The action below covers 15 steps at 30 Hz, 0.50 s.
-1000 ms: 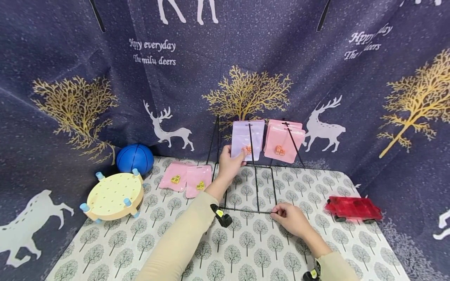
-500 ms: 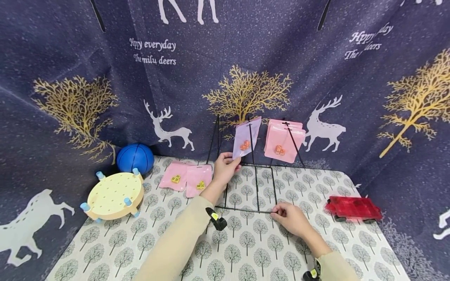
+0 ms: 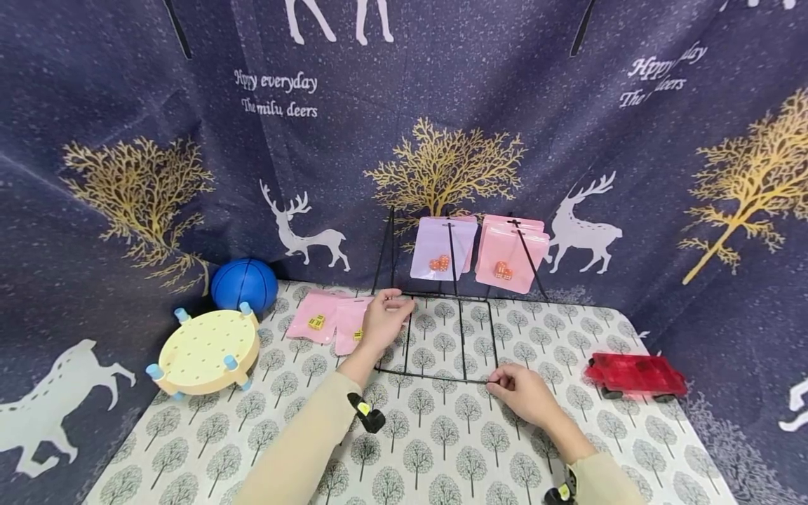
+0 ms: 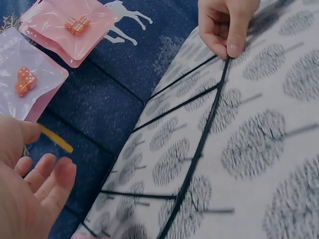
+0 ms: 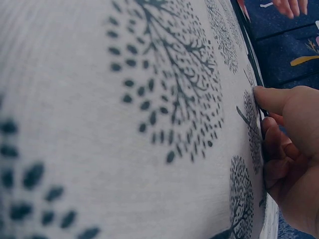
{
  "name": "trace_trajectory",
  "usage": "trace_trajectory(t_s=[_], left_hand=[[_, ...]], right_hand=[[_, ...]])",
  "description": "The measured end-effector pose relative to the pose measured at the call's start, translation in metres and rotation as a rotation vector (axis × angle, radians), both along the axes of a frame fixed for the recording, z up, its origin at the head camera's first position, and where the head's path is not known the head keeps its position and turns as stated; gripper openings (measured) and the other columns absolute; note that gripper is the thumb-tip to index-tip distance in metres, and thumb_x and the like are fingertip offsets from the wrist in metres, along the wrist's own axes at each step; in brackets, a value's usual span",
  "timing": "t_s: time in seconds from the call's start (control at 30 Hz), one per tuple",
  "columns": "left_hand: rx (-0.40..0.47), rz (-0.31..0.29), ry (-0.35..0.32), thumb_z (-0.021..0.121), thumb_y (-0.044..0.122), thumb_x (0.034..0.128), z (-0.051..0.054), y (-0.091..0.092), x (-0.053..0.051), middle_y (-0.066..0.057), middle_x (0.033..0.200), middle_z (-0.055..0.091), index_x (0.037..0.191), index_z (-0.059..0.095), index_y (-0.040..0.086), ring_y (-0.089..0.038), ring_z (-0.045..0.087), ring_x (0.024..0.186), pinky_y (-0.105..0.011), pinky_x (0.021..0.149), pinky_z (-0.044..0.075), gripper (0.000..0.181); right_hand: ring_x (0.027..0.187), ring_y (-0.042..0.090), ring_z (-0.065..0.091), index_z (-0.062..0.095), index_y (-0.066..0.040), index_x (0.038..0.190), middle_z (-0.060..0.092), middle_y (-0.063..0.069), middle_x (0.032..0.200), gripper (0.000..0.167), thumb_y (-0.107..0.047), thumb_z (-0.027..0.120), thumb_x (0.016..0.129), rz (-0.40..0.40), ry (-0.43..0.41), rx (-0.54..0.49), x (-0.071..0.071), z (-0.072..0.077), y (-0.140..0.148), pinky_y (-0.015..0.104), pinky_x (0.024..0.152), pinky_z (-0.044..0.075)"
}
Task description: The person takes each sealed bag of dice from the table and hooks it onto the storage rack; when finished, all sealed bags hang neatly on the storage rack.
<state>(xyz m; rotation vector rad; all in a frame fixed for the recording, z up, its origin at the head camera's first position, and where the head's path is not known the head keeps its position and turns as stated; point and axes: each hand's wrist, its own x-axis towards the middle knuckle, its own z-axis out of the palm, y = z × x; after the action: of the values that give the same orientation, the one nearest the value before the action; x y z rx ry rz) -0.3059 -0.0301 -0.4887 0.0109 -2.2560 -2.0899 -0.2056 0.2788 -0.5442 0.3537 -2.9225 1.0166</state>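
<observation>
A black wire rack stands on the tree-print cloth. From its left arm hangs a lilac pouch holding orange dice, with a pink edge showing behind it. Pink pouches with orange dice hang on the right arm. Below and left of the lilac pouch is my left hand, holding nothing, its fingers apart and loosely bent in the left wrist view. My right hand pinches the rack's front right corner between thumb and fingers. Two pink pouches with yellow dice lie left of the rack, the nearer one partly behind my left hand.
A blue ball sits at the back left, behind a round cream pegged stand with blue leg tips. On the right rests a red toy car-like thing with black wheels. A dark printed curtain hangs behind the table.
My left hand has let go of the lilac pouch and moved down and left. The pouch, tilted half a second ago, now hangs flatter to view. My right hand stays put.
</observation>
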Motion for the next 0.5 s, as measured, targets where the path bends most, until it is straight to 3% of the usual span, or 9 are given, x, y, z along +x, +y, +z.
trace_trajectory(t_s=[0.17, 0.4, 0.5], left_hand=[[-0.247, 0.059, 0.028, 0.078, 0.031, 0.0936, -0.001, -0.022, 0.012, -0.004, 0.111, 0.074, 0.132, 0.062, 0.013, -0.030, 0.073, 0.087, -0.039, 0.078, 0.054, 0.045], [-0.386, 0.122, 0.057, 0.079, 0.033, 0.0921, -0.004, -0.055, 0.027, -0.006, 0.115, 0.074, 0.134, 0.062, 0.010, -0.029, 0.072, 0.095, -0.048, 0.092, 0.052, 0.051], [-0.421, 0.142, 0.033, 0.080, 0.031, 0.0912, -0.007, -0.068, 0.031, -0.009, 0.120, 0.072, 0.136, 0.061, 0.009, -0.031, 0.070, 0.103, -0.052, 0.097, 0.047, 0.053]], right_hand=[[0.066, 0.006, 0.051, 0.072, -0.020, 0.090, 0.057, -0.012, 0.076, 0.010, -0.025, 0.082, 0.092, 0.001, 0.001, -0.008, 0.000, 0.001, 0.000, 0.026, 0.064, 0.045], [0.066, 0.006, 0.051, 0.073, -0.019, 0.091, 0.057, -0.013, 0.076, 0.010, -0.026, 0.081, 0.092, 0.014, 0.010, -0.013, 0.000, -0.001, 0.001, 0.026, 0.063, 0.045], [0.065, 0.006, 0.051, 0.073, -0.018, 0.092, 0.057, -0.013, 0.076, 0.012, -0.027, 0.081, 0.093, 0.015, 0.015, -0.009, -0.001, -0.002, 0.001, 0.026, 0.063, 0.045]])
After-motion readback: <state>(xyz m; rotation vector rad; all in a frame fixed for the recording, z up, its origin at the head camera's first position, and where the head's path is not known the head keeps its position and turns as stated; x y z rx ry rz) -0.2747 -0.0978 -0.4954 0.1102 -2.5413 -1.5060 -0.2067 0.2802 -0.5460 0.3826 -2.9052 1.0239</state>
